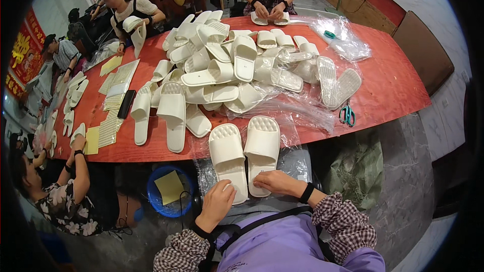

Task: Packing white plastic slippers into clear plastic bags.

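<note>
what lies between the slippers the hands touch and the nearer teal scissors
In the head view, clear plastic wrapping lies on the red tabletop between those slippers and the scissors.

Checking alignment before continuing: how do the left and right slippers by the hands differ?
The left slipper angles its toe leftward; the right slipper angles rightward. The left slipper sits slightly nearer the person than the right slipper. Both are off-white and open-toed, with broad straps.
</note>
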`<action>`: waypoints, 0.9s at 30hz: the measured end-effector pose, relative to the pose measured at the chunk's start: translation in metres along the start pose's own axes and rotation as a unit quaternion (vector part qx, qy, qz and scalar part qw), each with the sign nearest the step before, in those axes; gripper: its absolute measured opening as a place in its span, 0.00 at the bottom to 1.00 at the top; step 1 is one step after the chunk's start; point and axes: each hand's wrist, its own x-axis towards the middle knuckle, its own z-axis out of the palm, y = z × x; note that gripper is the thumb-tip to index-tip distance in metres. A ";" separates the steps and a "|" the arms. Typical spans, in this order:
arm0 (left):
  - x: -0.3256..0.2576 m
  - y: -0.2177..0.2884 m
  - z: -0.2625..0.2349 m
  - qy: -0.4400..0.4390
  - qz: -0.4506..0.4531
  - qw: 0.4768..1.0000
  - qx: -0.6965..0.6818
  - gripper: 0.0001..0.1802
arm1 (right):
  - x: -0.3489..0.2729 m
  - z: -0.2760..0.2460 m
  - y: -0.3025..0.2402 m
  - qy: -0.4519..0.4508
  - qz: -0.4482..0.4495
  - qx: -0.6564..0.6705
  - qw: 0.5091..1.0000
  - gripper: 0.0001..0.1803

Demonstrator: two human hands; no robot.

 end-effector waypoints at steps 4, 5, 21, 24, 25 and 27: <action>0.007 0.002 -0.005 -0.008 0.008 1.000 0.000 0.06 | -0.002 -0.002 -0.014 -0.040 -0.019 0.052 0.998 0.12; 0.003 -0.001 -0.007 -0.017 -0.005 1.000 -0.004 0.06 | -0.002 -0.004 -0.020 -0.074 -0.015 0.054 0.996 0.11; 0.001 -0.002 -0.004 -0.019 -0.007 1.000 -0.012 0.06 | -0.006 -0.004 -0.005 0.001 -0.046 0.029 0.999 0.10; 0.010 -0.003 0.005 -0.002 0.002 1.000 -0.005 0.07 | 0.001 -0.009 0.001 0.039 -0.010 -0.012 0.999 0.09; 0.013 -0.002 0.007 0.007 0.004 1.000 0.001 0.06 | 0.004 -0.011 0.002 0.063 0.006 -0.039 0.997 0.08; 0.019 -0.004 0.014 0.015 0.007 1.000 0.007 0.06 | 0.011 -0.013 0.002 0.053 0.033 -0.051 0.997 0.08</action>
